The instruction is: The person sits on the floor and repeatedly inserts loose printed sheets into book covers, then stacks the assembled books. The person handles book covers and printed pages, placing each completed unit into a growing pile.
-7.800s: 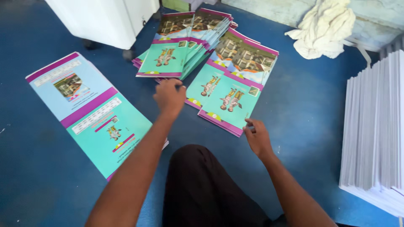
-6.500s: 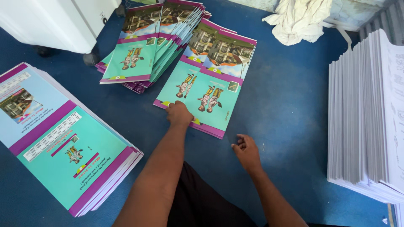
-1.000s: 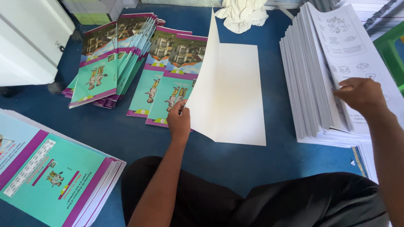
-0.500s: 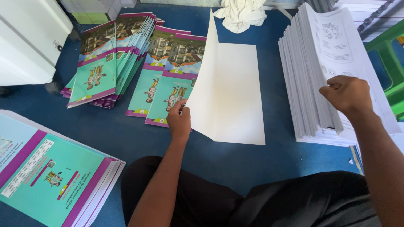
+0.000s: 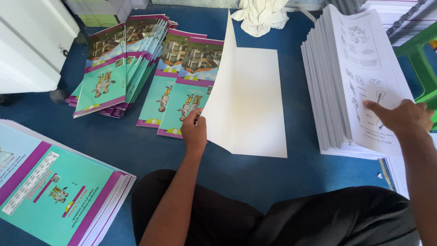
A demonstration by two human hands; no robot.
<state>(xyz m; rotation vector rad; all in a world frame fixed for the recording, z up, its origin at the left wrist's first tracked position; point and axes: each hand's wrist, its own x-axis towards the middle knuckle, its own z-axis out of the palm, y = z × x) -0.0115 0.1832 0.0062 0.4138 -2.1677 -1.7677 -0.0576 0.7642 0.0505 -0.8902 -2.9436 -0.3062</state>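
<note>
Left hand [image 5: 194, 133] pinched the open white cover [image 5: 248, 102], holding its left flap upright. Right of that cover, the right hand [image 5: 400, 117] lay flat, fingers loose, on the stack of printed pages [image 5: 359, 77], gripping nothing.

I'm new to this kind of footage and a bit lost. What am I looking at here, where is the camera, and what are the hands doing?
The camera sits on a person's head and looks down at their own hands over a blue floor. The left hand holds up the edge of a folded white sheet, which lies partly over a colourful cover. The right hand rests on a tall stack of printed pages. More cover stacks lie at left, and a white cloth lies at the top.
</note>
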